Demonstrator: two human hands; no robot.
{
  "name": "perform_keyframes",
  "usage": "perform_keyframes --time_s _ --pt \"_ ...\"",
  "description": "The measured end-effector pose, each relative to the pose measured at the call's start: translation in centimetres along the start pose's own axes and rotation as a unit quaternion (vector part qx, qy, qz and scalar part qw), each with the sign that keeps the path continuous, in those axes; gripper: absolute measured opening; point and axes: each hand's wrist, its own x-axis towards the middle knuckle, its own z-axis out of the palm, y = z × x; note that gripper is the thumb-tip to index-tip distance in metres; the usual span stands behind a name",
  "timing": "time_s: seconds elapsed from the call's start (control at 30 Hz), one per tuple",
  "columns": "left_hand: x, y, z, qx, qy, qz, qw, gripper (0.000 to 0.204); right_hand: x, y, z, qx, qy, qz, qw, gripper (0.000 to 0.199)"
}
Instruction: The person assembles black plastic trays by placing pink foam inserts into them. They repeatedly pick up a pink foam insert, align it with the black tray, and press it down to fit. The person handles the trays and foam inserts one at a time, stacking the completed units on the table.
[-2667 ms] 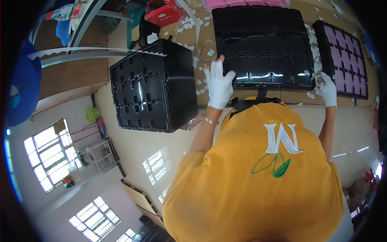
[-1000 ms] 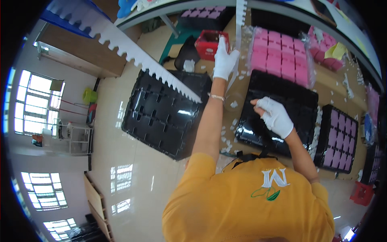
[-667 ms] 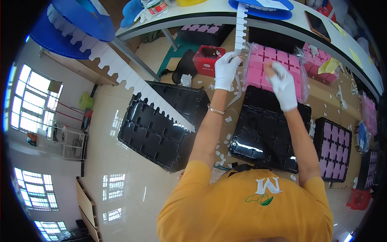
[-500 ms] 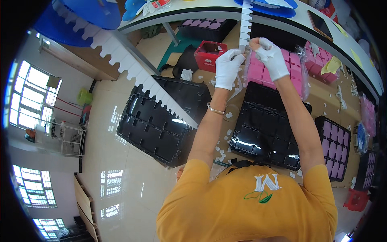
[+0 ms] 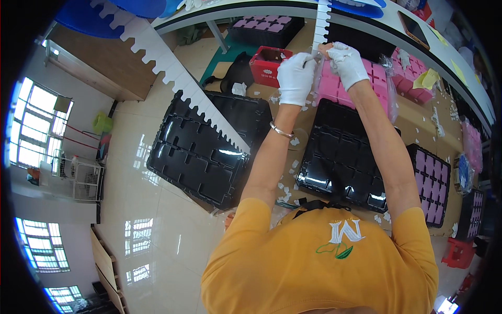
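Observation:
Both my hands wear white gloves, with bare fingertips showing on the right one. A narrow white notched strip (image 5: 321,23) hangs over the table edge toward me. My left hand (image 5: 296,78) pinches at the strip's lower end. Against the strip's right side, my right hand (image 5: 346,64) is closed, its bare thumb and finger meeting the edge. The gloves partly hide the strip's tip. Beneath the hands lie pink foam blocks (image 5: 379,73) in clear plastic. A second, longer white notched strip (image 5: 180,70) slants down on the left, out of my hands.
Black plastic trays (image 5: 191,152) lie at the left, and another black tray (image 5: 340,157) sits below my arms. A red box (image 5: 265,67) stands beside my left hand. On the white table (image 5: 235,11) rests a phone (image 5: 414,29). White scraps (image 5: 285,193) litter the cardboard.
My left hand has shifted slightly up and its fingers have come closer to the strip's end. The right hand has turned inward a little. The view has tilted slightly.

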Motion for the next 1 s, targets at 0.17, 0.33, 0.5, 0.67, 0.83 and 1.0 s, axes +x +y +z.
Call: perform_keyframes --time_s 0.17,0.33,0.5,0.67,0.83,1.0 --pt "0.3 -0.1 -0.9 0.187 -0.007 0.091 0.978 0.023 -1.9 -1.7 -0.2 0.059 -0.042 -0.037 0.997 0.016" --pt "-2.9 0.6 -5.9 0.202 0.051 0.126 0.970 0.030 -11.3 0.0 -1.4 -0.184 -0.295 0.002 0.938 0.017" --pt "-12.9 -0.9 -8.2 0.152 -0.002 -0.005 0.988 0.037 -17.4 7.6 -3.0 -0.365 -0.362 0.070 0.855 0.013" --pt "-20.2 -0.4 -10.9 0.145 -0.067 -0.118 0.980 0.036 -18.7 10.5 -1.7 -0.497 -0.372 0.047 0.782 0.014" --pt "-23.4 0.0 -12.3 0.130 -0.079 -0.175 0.973 0.036 -18.7 13.5 -0.1 -0.538 -0.357 0.018 0.763 0.011" --pt "-24.3 0.0 -12.6 0.136 -0.097 -0.193 0.967 0.035 -18.8 13.1 1.5 -0.609 -0.343 0.069 0.712 0.013"
